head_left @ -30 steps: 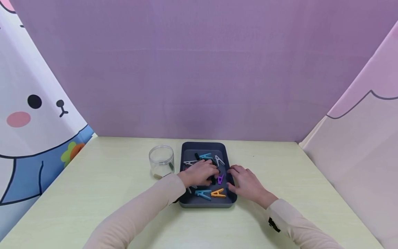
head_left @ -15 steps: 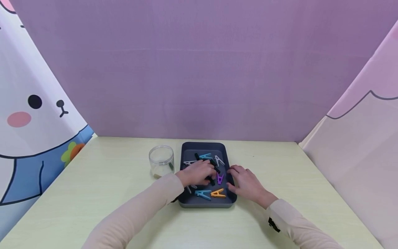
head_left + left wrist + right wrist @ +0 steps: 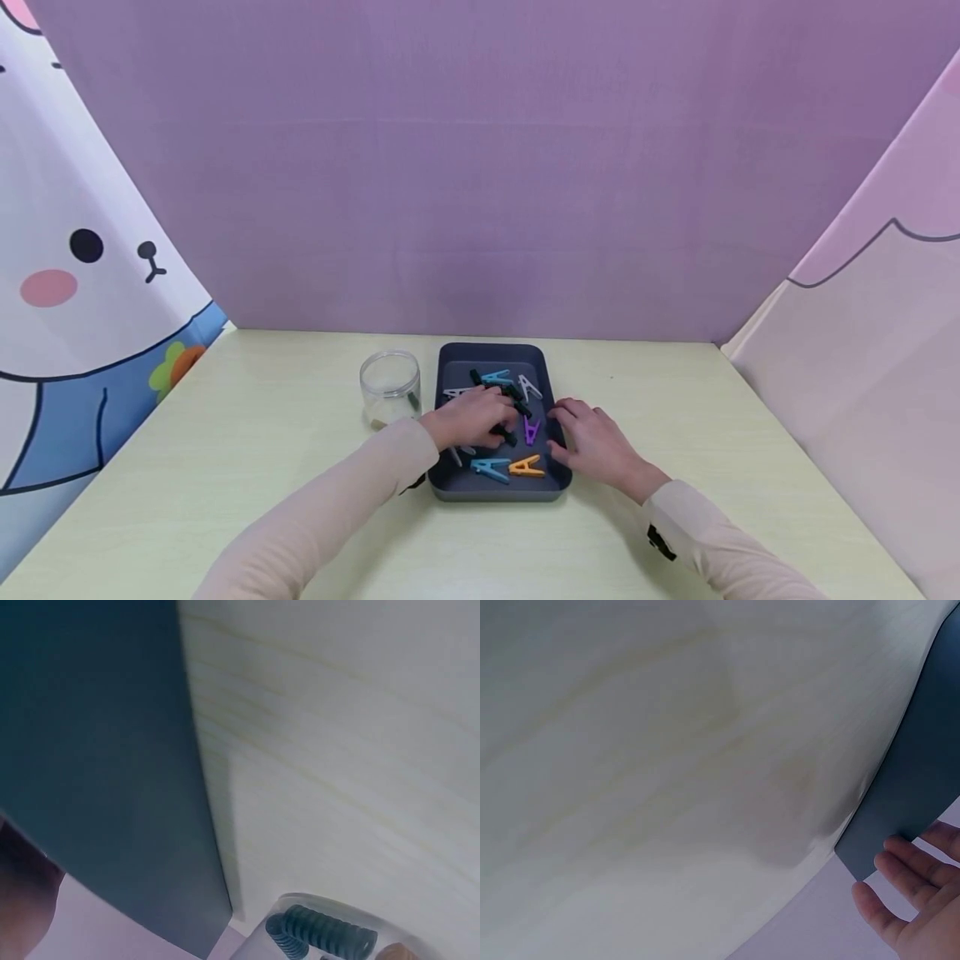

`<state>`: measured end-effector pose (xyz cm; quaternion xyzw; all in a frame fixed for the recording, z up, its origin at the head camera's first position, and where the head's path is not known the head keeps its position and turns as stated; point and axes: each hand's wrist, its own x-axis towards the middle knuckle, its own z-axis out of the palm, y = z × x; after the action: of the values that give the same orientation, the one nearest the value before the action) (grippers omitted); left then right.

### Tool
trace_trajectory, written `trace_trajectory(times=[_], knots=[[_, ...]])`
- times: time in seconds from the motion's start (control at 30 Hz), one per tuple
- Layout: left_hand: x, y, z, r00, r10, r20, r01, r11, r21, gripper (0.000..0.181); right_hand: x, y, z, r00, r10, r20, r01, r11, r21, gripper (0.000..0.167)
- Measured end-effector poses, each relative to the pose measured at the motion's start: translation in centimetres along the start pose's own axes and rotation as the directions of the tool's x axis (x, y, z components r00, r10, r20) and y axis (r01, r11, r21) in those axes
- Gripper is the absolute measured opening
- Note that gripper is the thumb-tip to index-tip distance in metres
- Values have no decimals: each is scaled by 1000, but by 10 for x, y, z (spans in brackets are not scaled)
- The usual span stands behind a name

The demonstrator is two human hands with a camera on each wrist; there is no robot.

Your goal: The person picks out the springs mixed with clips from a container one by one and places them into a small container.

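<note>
Inside the dark grey tray [image 3: 498, 495], my left hand [image 3: 472, 417] pinches a black clip [image 3: 508, 436] between thumb and curled fingers; the hand hides part of that clip. Around it lie a purple clip [image 3: 531, 431], an orange clip [image 3: 527, 467], blue clips [image 3: 491, 468], white clips [image 3: 528, 387] and other black pieces [image 3: 517, 400]. My right hand [image 3: 600, 446] touches the tray's right rim with loosely bent fingers. In the right wrist view its fingertips lie at the tray wall [image 3: 907, 780], and the hand [image 3: 922, 900] holds no clip.
Left of the tray stands a clear round jar [image 3: 390, 387] with a dark green piece inside, seen as a ribbed coil [image 3: 330, 934] in the left wrist view, beside a tan piece. A purple cloth [image 3: 480, 167] hangs behind the pale table [image 3: 225, 467].
My left hand has shifted slightly left over the tray, and the black clip at its fingertips has turned and moved a little left. My right hand has stayed at the rim.
</note>
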<state>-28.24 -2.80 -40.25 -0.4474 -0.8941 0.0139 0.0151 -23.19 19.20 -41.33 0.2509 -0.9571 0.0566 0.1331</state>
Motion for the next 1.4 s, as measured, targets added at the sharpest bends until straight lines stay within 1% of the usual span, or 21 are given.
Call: trace_trajectory(times=[0.17, 0.33, 0.57, 0.8, 1.0, 1.2, 1.27, 1.4], knots=[[-5, -3, -2, 1000, -19, -7, 19, 1000, -9, 15, 0, 0, 0, 1000, 4, 7, -4, 1000, 4, 43], [-10, -5, -8, 999, -44, -26, 44, 999, -11, 16, 0, 0, 0, 1000, 8, 15, -8, 1000, 7, 44], [-16, -10, -14, 993, -62, -98, 66, 997, 36, 14, 0, -1, -1, 1000, 7, 12, -7, 1000, 14, 44], [-24, -13, -27, 984, -92, -151, 102, 993, 58, 12, 1, -1, 0, 1000, 14, 16, -14, 1000, 13, 43], [-32, -20, -40, 970, -140, -199, 154, 986, 56, 12, 1, -1, -1, 1000, 16, 17, -16, 1000, 21, 43], [-42, -27, -54, 956, -215, -199, 218, 976, -8, 16, 1, 0, 0, 999, 23, 22, -24, 1000, 20, 44], [-46, -30, -57, 950, -241, -200, 242, 970, -18, 17, 1, 0, 0, 999, 25, 23, -26, 999, 20, 44], [-54, -38, -62, 932, -277, -233, 282, 959, -9, 16, 1, 1, 0, 999, 27, 27, -27, 999, 21, 44]])
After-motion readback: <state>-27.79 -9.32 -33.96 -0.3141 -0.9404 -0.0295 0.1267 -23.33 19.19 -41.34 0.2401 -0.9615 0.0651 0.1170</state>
